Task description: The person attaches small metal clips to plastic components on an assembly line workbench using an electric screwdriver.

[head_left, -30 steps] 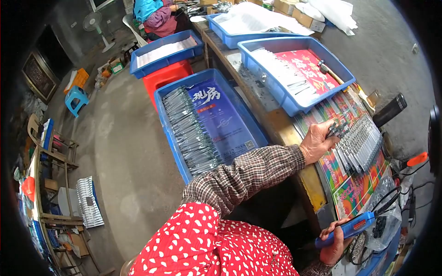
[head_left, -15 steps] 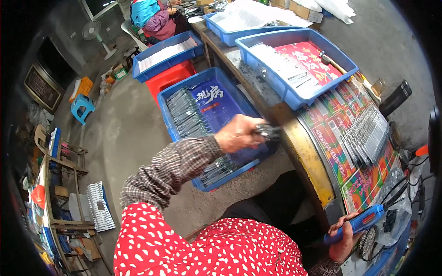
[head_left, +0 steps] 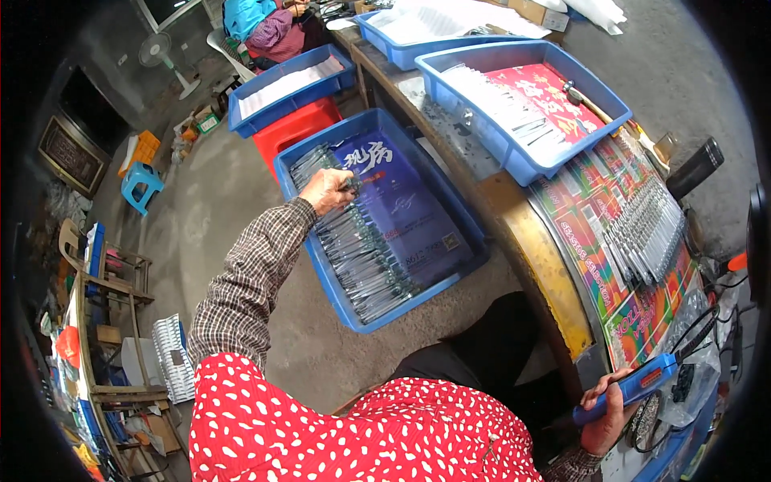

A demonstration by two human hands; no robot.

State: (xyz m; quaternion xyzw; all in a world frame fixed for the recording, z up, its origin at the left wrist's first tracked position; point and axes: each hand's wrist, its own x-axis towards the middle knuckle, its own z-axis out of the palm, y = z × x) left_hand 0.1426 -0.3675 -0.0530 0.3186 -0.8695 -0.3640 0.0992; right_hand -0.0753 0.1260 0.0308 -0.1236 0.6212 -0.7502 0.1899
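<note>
My left hand (head_left: 325,191) is closed over the row of slim metal pieces with dark greenish ends (head_left: 365,257) in a blue tray (head_left: 345,317). A small dark bunch of such pieces shows at its fingertips; how many I cannot tell. A purple printed sheet (head_left: 414,213) lines the tray beside the row. At the lower right, my right hand (head_left: 606,418) is wrapped round a blue handheld tool (head_left: 634,388) with a dark cord. Close to the tool, on the bench, many slender silvery pieces (head_left: 646,229) lie in rows on a colourful printed board (head_left: 590,265).
A blue tray (head_left: 534,169) with silvery pieces, a red sheet and a hammer (head_left: 586,100) stands on the bench. Behind it is another blue tray (head_left: 401,58). A tray (head_left: 241,120) rests on a red stool (head_left: 293,128). Another person (head_left: 269,32) sits at the far end.
My left hand has moved left from beside the bench edge to the row of pieces in the tray, bringing the dark bunch along. The right hand still grips the blue tool.
</note>
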